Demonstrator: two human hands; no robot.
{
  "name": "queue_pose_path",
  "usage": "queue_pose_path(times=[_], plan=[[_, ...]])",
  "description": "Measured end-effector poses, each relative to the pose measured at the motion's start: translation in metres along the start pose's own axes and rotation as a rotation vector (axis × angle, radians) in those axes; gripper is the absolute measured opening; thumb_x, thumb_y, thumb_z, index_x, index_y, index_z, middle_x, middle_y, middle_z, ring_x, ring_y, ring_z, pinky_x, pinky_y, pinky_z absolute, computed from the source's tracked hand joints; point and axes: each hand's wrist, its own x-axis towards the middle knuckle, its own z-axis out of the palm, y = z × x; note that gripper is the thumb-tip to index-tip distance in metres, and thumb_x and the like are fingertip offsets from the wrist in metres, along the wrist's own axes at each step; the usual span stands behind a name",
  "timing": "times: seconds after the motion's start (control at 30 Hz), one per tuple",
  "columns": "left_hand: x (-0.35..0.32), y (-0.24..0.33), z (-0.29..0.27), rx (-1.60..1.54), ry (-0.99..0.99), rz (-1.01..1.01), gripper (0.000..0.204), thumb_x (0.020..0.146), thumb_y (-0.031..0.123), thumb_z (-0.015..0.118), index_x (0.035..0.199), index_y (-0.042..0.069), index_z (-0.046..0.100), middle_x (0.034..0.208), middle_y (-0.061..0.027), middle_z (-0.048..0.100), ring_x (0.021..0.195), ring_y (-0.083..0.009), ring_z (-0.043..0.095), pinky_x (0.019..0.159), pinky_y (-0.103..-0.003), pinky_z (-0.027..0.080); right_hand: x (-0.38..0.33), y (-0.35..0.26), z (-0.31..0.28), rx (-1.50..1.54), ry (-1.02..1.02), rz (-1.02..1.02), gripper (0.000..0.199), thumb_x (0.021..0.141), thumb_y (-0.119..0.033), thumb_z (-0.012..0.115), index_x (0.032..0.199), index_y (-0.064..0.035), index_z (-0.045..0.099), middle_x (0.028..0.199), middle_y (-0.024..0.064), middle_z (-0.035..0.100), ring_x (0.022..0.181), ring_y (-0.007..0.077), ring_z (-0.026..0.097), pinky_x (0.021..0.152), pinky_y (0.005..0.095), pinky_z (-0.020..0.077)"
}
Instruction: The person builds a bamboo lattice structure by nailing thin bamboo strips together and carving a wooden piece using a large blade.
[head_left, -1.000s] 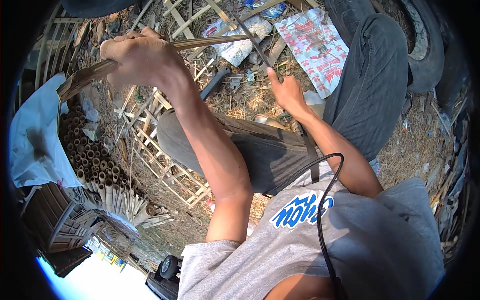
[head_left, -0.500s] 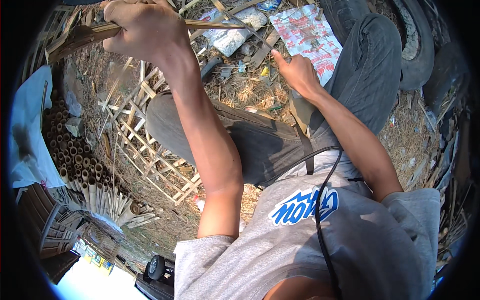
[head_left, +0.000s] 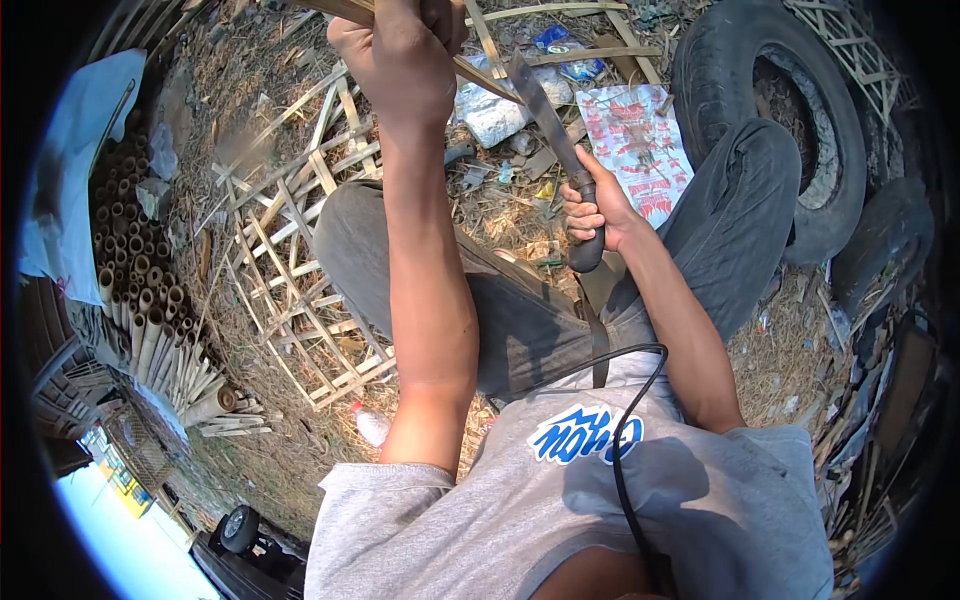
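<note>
High in the view, my left hand (head_left: 400, 60) is closed around a bamboo strip (head_left: 488, 82). One end of the strip leaves the upper edge of the picture, and the other slants down to the right. My right hand (head_left: 600, 212), above my lap, grips the dark handle of a large knife (head_left: 547, 118). Its long, broad blade tilts up and to the left. The strip's tip lies close beside the blade; whether they touch I cannot tell.
A lattice of bamboo strips (head_left: 290, 270) lies on the ground left of my knee. Right of my legs rests an old tyre (head_left: 715, 70), near a red-and-white printed sheet (head_left: 635, 140). Cut bamboo poles (head_left: 140, 265) are stacked at far left. A plastic bottle (head_left: 372, 425) lies by my left elbow.
My left hand has shifted right and up with the strip. My right hand has come nearer my body, and the knife has turned so that its handle and the flat of its blade show.
</note>
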Motion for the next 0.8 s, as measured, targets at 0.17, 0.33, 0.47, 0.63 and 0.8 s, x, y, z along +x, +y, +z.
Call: queue_pose_path(times=[0.17, 0.33, 0.47, 0.63, 0.8], plan=[[0.001, 0.023, -0.012, -0.979, 0.002, -0.170, 0.046, 0.107, 0.023, 0.051, 0.064, 0.018, 0.036, 0.051, 0.0063, 0.026, 0.039, -0.0073, 0.023, 0.039, -0.028, 0.019, 0.002, -0.003, -0.006, 0.448, -0.450, 0.050, 0.066, 0.095, -0.073, 0.050, 0.069, -0.0125, 0.046, 0.045, -0.0097, 0.032, 0.030, 0.0034, 0.028, 0.034, 0.0248, 0.0276], [-0.008, 0.040, -0.028, -0.392, 0.235, -0.008, 0.046, 0.106, 0.027, 0.053, 0.062, 0.019, 0.038, 0.048, 0.0064, 0.027, 0.037, -0.0077, 0.023, 0.037, -0.029, 0.021, -0.013, 0.009, 0.023, -0.014, 0.250, -0.197, 0.069, 0.092, -0.080, 0.046, 0.069, -0.0151, 0.044, 0.046, -0.0061, 0.031, 0.032, 0.0071, 0.028, 0.035, 0.0263, 0.0283], [-0.010, 0.010, -0.019, 0.121, 0.489, 0.133, 0.042, 0.103, 0.019, 0.056, 0.064, 0.016, 0.041, 0.050, 0.0039, 0.036, 0.037, -0.0084, 0.034, 0.037, -0.028, 0.030, -0.008, 0.007, 0.035, -0.172, 0.336, -0.286, 0.073, 0.091, -0.083, 0.042, 0.071, -0.0138, 0.046, 0.051, -0.0043, 0.036, 0.036, 0.0078, 0.032, 0.037, 0.0273, 0.0302], [-0.013, 0.014, -0.022, -0.570, 0.308, 0.022, 0.044, 0.104, 0.018, 0.056, 0.062, 0.014, 0.041, 0.050, 0.0038, 0.038, 0.037, -0.0079, 0.036, 0.037, -0.028, 0.030, -0.009, 0.006, 0.043, -0.337, 0.395, -0.377, 0.073, 0.096, -0.078, 0.041, 0.065, -0.0120, 0.047, 0.050, -0.0016, 0.041, 0.037, 0.0098, 0.038, 0.036, 0.0285, 0.0303], [-0.015, 0.021, -0.006, 0.295, 0.543, 0.196, 0.049, 0.105, 0.020, 0.054, 0.058, 0.015, 0.040, 0.047, 0.0048, 0.037, 0.035, -0.0066, 0.035, 0.034, -0.028, 0.026, -0.026, -0.014, 0.096, -0.589, 0.377, -0.714, 0.074, 0.100, -0.074, 0.038, 0.065, -0.0088, 0.048, 0.046, -0.0016, 0.038, 0.037, 0.0095, 0.035, 0.037, 0.0274, 0.0281]])
